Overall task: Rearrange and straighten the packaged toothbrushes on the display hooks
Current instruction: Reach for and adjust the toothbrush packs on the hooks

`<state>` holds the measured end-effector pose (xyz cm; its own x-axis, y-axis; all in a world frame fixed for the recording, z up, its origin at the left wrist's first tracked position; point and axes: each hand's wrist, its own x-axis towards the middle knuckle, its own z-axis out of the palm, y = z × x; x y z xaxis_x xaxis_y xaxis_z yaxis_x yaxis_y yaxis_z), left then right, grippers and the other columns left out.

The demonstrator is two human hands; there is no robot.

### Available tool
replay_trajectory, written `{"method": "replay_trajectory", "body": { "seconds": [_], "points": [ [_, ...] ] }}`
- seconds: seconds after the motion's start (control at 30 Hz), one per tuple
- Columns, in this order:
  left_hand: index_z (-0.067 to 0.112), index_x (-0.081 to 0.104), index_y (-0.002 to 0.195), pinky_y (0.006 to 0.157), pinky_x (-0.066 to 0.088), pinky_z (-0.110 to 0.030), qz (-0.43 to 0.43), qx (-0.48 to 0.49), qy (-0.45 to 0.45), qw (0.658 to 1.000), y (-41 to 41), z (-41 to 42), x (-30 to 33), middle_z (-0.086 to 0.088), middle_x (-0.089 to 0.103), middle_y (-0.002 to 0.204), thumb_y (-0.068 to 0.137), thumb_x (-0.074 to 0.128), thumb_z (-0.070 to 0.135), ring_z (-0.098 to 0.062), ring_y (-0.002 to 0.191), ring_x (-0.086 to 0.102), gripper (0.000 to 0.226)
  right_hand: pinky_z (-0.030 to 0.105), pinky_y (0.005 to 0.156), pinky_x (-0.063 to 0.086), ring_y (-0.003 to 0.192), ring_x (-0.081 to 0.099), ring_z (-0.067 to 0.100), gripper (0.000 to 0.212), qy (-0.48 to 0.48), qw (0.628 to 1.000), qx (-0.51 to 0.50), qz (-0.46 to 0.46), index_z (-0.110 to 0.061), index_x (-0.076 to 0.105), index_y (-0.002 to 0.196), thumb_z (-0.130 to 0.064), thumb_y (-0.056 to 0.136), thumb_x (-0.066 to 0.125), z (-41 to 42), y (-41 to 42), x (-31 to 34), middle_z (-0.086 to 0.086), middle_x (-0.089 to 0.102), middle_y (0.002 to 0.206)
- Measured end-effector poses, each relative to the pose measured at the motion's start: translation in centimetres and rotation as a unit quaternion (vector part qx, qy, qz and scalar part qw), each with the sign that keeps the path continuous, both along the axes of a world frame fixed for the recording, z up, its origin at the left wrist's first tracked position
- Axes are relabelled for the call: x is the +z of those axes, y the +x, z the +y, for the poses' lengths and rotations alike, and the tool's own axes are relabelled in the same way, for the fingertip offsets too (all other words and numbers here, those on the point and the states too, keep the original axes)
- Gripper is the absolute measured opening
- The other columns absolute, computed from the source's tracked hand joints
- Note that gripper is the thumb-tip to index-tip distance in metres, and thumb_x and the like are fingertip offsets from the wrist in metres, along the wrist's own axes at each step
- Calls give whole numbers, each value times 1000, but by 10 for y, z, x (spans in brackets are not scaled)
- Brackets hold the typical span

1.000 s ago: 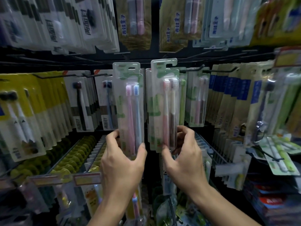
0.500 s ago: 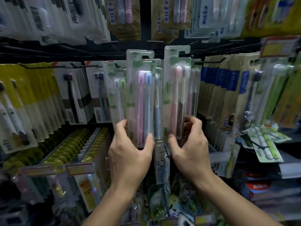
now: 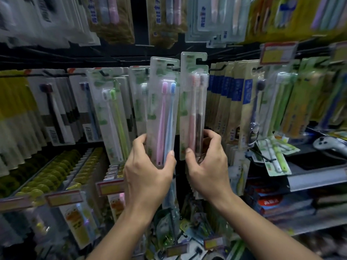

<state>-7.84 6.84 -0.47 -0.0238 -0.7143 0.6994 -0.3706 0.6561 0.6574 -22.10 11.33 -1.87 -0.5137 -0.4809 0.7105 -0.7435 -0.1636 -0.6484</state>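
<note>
Pink-and-blue toothbrush pack upright in front of the hook row, lower end gripped by left hand, thumb on its right edge. Just beside it, pink-and-brown pack sits slightly higher, right hand fingers curled round its bottom. White-and-green pack hangs to the left; yellow price tag upper right.

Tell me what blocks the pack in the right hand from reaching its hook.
Nothing visible does. The right hand holds the pink-and-brown pack with its hanger slot level with the hook; the pink-and-blue pack stands beside it.
</note>
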Motion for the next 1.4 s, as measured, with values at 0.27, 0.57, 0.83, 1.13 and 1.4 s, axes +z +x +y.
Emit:
{"method": "replay_trajectory", "body": {
  "seconds": [0.27, 0.57, 0.83, 1.13, 1.4],
  "points": [
    [10, 54, 144, 98, 51, -29, -4, -9, 9, 1000, -18, 9, 3, -4, 69, 128, 85, 81, 42, -20, 116, 65, 73, 43, 106, 50, 128, 57, 21, 60, 5, 1000, -22, -13, -10, 42, 149, -27, 98, 69, 5, -12, -2, 7, 59, 139],
    [11, 54, 147, 95, 26, 4, -11, -8, 4, 1000, -29, 15, 4, -4, 67, 132, 85, 83, 41, -1, 117, 51, 75, 38, 106, 49, 128, 56, 19, 60, 15, 999, -39, -18, -12, 42, 150, -28, 99, 67, 10, -25, -4, 5, 57, 141],
    [13, 51, 150, 105, 41, -20, -7, -20, 6, 1000, -35, 14, 0, -4, 64, 140, 85, 81, 44, -14, 128, 58, 78, 40, 105, 50, 124, 57, 19, 58, 20, 998, -49, -21, -13, 42, 149, -27, 99, 68, 13, -35, -7, 4, 57, 138],
    [7, 52, 150, 104, 32, -5, -11, 3, -15, 1000, -35, 15, 2, -7, 66, 137, 86, 82, 42, -9, 125, 57, 79, 22, 103, 40, 127, 52, 13, 58, 25, 998, -50, -17, -11, 43, 149, -25, 99, 68, 12, -38, -8, 5, 57, 139],
    [2, 53, 150, 93, 26, 5, -25, -18, -24, 999, -41, 15, 2, -3, 68, 121, 84, 83, 40, 15, 96, 37, 81, 22, 104, 39, 129, 50, 11, 59, 33, 998, -45, -20, -13, 41, 151, -27, 100, 67, 11, -37, -8, 3, 55, 142]
  ]
}}
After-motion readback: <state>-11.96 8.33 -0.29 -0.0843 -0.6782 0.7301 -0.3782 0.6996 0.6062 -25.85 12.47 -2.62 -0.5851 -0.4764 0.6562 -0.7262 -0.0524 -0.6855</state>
